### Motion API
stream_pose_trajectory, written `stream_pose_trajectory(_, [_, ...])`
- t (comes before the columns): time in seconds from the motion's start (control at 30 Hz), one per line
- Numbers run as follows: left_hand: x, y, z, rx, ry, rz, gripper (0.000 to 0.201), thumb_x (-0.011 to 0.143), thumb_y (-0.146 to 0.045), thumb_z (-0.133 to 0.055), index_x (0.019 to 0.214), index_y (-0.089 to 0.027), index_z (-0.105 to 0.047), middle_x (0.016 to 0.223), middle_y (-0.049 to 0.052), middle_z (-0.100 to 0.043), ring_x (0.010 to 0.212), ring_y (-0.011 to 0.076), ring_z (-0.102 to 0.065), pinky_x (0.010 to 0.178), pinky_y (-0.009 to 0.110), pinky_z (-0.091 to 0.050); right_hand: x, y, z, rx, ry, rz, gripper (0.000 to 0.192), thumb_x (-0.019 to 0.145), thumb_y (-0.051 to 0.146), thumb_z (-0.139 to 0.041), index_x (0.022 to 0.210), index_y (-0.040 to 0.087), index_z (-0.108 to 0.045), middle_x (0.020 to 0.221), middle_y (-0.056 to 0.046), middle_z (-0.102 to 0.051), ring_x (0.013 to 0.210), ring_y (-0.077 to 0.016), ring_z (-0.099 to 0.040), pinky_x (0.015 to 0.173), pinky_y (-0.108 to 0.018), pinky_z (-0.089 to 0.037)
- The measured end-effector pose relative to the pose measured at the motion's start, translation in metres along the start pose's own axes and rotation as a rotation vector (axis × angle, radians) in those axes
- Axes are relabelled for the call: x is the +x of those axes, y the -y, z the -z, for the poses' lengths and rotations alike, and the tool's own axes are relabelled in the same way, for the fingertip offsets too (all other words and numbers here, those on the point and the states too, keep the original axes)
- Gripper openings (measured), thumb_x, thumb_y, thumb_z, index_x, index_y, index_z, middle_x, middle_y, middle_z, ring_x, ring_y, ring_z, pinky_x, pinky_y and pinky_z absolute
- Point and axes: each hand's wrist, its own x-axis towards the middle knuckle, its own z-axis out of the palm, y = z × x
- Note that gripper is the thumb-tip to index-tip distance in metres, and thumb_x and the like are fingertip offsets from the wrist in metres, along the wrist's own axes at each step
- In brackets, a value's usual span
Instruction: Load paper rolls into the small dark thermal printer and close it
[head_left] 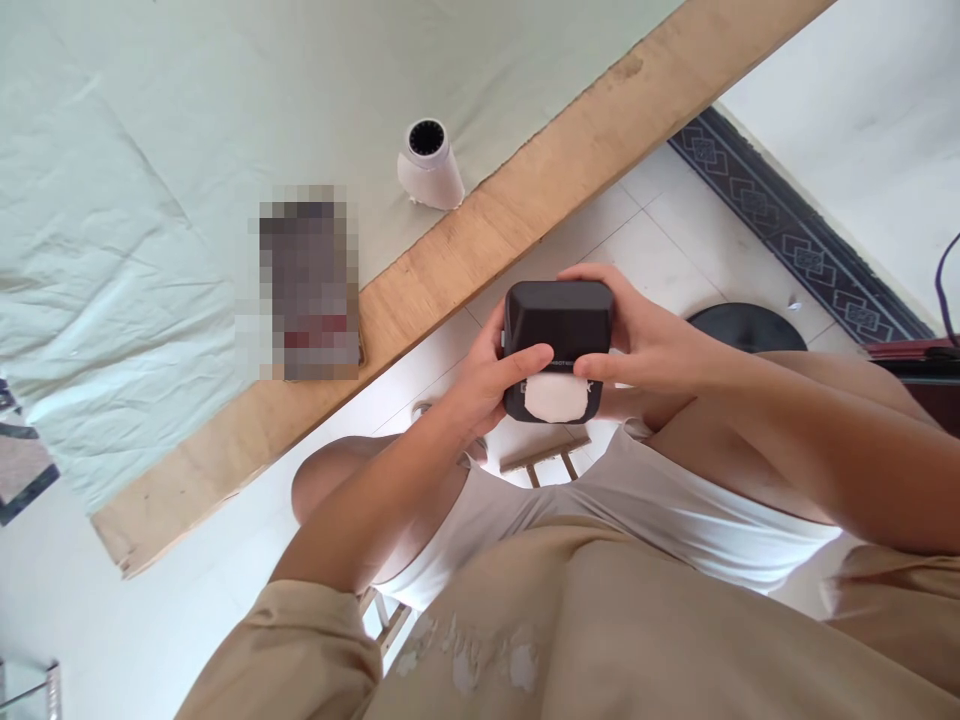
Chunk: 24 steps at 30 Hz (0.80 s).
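You hold the small black plastic box w/ a white patch (556, 350) in both hands over your lap, off the table. Left hand (480, 385) is clamped on its left side, thumb across the front; right hand (645, 345) wraps top and right side, thumb by the patch. Step looks like handling/opening the box. Next move prob. needs a steady left grip while the right thumb works that white patch.

Pale pink cone-shaped plastic piece (429, 165) sits on the light green cloth (150, 120), well apart.

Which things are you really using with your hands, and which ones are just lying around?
In use:
- black box with a white patch, held over the lap in the grip of the left hand and right hand

Lying about:
- white cone-shaped gadget on the pale cloth
- blurred dark item by the wooden table edge
- round black thing on the floor
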Motion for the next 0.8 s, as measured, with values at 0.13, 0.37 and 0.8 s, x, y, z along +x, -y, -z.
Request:
stream_pose_trajectory(0.13, [-0.001,0.001,0.001,-0.013,-0.015,0.024,0.086,0.065,-0.055,-0.108,0.137,-0.028,-0.067,0.125,0.008,-0.080,0.120,0.0362,-0.078,0.101,0.047,-0.062,-0.002,0.002,-0.004,0.085,0.060,-0.116,0.084,0.092,0.055,-0.083,0.160,0.032,-0.039,0.141,-0.013,-0.072,0.110,-0.0253,-0.080,0.084,-0.036,-0.070])
stream_pose_trajectory(0.37, [0.001,-0.002,0.000,-0.087,-0.024,0.041,0.078,0.069,-0.056,-0.103,0.133,-0.026,-0.067,0.118,0.007,-0.082,0.119,0.0374,-0.080,0.098,0.047,-0.064,0.001,0.003,-0.004,-0.110,-0.032,-0.068,0.079,0.094,0.054,-0.078,0.160,0.030,-0.044,0.145,-0.015,-0.071,0.114,-0.0293,-0.080,0.091,-0.043,-0.071])
stream_pose_trajectory(0.8, [0.008,0.009,-0.003,-0.114,-0.157,0.108,0.044,0.091,-0.050,-0.083,0.125,-0.023,-0.076,0.120,0.008,-0.084,0.126,0.0341,-0.078,0.102,0.046,-0.066,-0.005,0.006,0.004,-0.621,-0.045,0.181,0.067,0.097,0.057,-0.069,0.154,0.022,-0.064,0.152,-0.018,-0.067,0.124,-0.0353,-0.075,0.094,-0.049,-0.068])
